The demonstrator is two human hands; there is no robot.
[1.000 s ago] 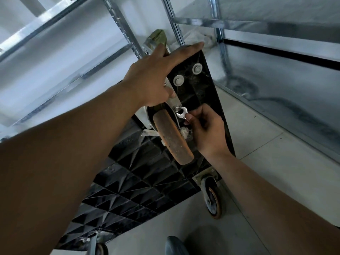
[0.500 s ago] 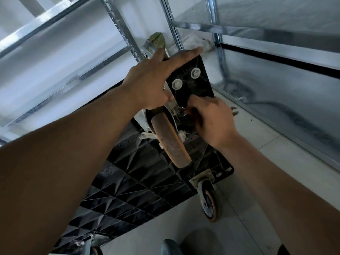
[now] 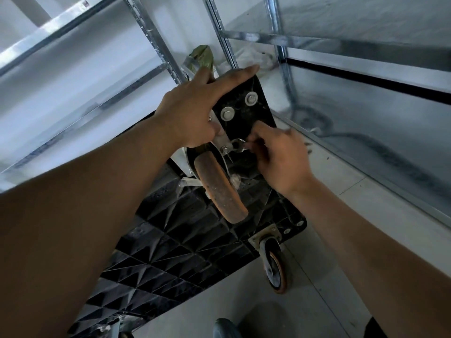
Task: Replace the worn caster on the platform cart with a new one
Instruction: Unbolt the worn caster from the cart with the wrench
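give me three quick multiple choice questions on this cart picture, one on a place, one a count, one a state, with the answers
1. Where does the left hand rest?
A) on the floor
B) on the tipped-up cart, above the worn caster
C) on a shelf rail

2. How many washered bolts show on the black deck above the wrench?
A) two
B) four
C) none

3. What is the right hand doing?
A) lying flat and open
B) hanging free
C) gripping the wrench at the caster's nut

Answers: B, its fingers lie along the cart's top edge; A, two sit side by side; C, its fingers curl round the wrench handle.
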